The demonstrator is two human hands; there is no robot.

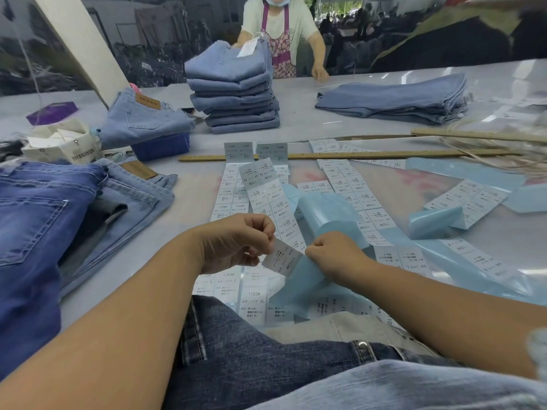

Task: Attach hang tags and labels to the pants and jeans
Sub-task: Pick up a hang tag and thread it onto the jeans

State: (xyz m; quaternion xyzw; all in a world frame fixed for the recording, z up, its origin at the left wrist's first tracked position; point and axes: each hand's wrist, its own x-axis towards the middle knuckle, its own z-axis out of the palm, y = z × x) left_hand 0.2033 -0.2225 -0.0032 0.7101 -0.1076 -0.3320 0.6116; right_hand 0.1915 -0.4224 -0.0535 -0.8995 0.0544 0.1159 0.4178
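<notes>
Both hands meet low over the worktop [124, 261], just above the dark jeans [266, 359] lying nearest the camera. The left hand [233, 244] has its fingers [268, 232] curled, pinching the upper edge of 1 white size label [282, 258]. The right hand [334, 255] is likewise curled, gripping the blue backing strip [305, 276] at the label's other end, so the label looks to be coming off its backing.

What could go wrong, as I judge it: the label is bent between the 2 grips, and a quick pull could crease it or fold its sticky face onto itself. Several sheets carry different sizes (XS, S, XL and L can be read), so a label from the wrong sheet could land on the wrong pair. The loose blue strips curl over neighbouring sheets, and a freed label could catch on them.

Counted: 2 hands at work; 1 label in hand; 2 wooden rulers [370, 155] across the worktop; 1 tall stack of folded light jeans [233, 93], about 8 pairs; 1 lower pile of jeans [396, 100] to the right, too flat to count; 1 box of hang tags [59, 143] at left; 1 other person [281, 28] at the far edge. The label sheets overlap too much for an exact count
</notes>
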